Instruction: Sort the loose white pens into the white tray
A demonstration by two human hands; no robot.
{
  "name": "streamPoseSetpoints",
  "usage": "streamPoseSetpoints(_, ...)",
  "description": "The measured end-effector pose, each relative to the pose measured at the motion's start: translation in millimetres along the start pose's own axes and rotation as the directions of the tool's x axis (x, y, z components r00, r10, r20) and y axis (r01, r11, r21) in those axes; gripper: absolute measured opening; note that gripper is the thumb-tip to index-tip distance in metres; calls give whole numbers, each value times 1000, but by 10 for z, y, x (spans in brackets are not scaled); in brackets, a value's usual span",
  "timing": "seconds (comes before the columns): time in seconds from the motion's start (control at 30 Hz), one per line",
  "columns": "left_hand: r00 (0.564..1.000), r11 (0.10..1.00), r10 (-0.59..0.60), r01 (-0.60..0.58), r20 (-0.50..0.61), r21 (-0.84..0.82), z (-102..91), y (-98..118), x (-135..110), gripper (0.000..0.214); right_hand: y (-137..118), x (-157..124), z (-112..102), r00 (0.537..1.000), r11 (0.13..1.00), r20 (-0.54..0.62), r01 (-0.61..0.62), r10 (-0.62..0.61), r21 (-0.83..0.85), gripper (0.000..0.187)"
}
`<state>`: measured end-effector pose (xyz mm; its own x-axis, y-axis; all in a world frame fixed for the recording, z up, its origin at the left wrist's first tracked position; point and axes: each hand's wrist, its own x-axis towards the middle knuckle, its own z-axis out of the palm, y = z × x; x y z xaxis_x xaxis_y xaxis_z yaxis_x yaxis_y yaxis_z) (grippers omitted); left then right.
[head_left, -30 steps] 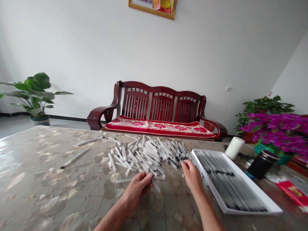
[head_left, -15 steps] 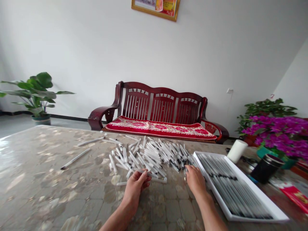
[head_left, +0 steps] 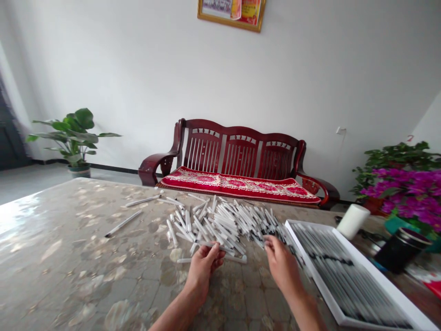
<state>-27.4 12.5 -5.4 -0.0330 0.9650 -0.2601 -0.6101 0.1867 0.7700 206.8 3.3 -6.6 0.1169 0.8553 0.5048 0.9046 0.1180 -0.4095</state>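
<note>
Across the middle of the table (head_left: 103,276) spreads a loose pile of pens and translucent white pen caps (head_left: 223,220), some with black ends. At the pile's near edge my left hand (head_left: 206,262) is closed, pinching a slim white pen cap between thumb and forefinger, its end pointing left. My right hand (head_left: 279,262) is at the pile's right side, thumb and fingertips pinched on a thin greyish pen, mostly hidden by the fingers. Beside it, to the right, a white box (head_left: 330,301) holds rows of clear pens (head_left: 361,280) with dark tips.
Two separate pens (head_left: 123,224) lie left of the pile. Right of the box stand a white roll (head_left: 353,221), a black cup (head_left: 401,250) and purple flowers (head_left: 413,193). Behind the table is a red wooden bench (head_left: 241,151); a potted plant (head_left: 79,138) stands at far left.
The view has turned slightly left, so everything appears shifted right. My right hand has drawn its fingertips a little away from the box, toward my left hand. My left hand keeps its pinch.
</note>
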Motion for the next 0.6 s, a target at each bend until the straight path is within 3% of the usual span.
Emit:
streamPoseSetpoints(0.1,1000,1000,3,-3,-6,-13,7,7,-9,47,-293,-108,95,992,967,31,113,-124,226,31)
streamPoseSetpoints(0.2,1000,1000,19,-19,10,-5,8,3,-17,47,-477,-195,186,986,930,5,158,-169,331,29)
streamPoseSetpoints(0.4,998,1000,4,-5,60,19,-1,-62,-8,48,-498,-248,261,982,917,-28,182,-184,354,23)
streamPoseSetpoints(0.6,998,999,0,-3,67,36,-4,-90,-3,47,-535,-266,268,960,904,-47,274,-275,328,20)
